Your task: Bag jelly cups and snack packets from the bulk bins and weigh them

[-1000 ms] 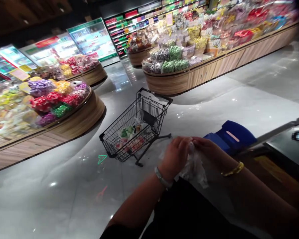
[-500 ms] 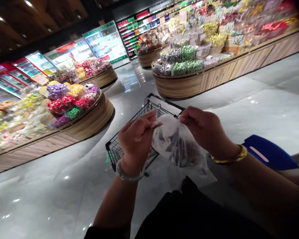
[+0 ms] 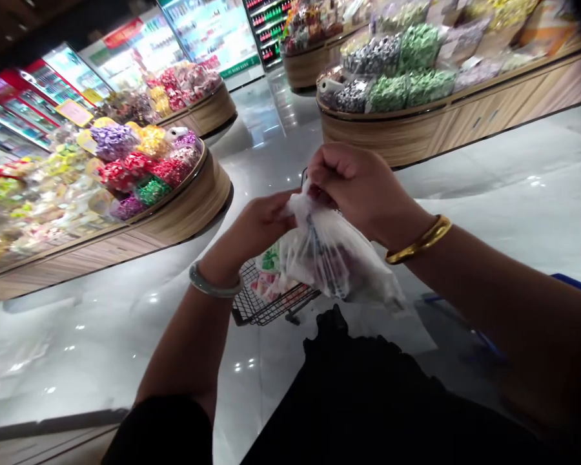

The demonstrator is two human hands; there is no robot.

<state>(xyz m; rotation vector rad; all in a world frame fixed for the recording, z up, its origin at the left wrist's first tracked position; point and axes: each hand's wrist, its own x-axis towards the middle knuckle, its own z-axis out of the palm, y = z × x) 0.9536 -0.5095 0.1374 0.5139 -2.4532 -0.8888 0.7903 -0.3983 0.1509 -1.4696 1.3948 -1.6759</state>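
A translucent plastic bag (image 3: 336,255) hangs in front of me, its neck gathered and twisted at the top. Dark contents show faintly through the film; their kind is hidden. My right hand (image 3: 353,184), with a gold bangle at the wrist, is closed and pinches the upper end of the neck. Just below and to the left, my left hand (image 3: 259,229), wearing a pale bangle, closes on the bag at its gathered part. Beneath and behind the bag is a black wire shopping cart (image 3: 259,313), partly covered, with packaged goods (image 3: 268,281) inside.
Wood-sided display stands heaped with wrapped sweets are at the left (image 3: 188,216) and right (image 3: 368,132). Lit fridges (image 3: 217,39) line the back. Glossy grey floor (image 3: 271,155) runs between the stands. Part of a blue object (image 3: 574,284) shows at the right edge.
My hands have come together, and the right has risen leftward. The bag's top, spread between them before, is now drawn into a twisted neck. The view has shifted, showing goods in the cart.
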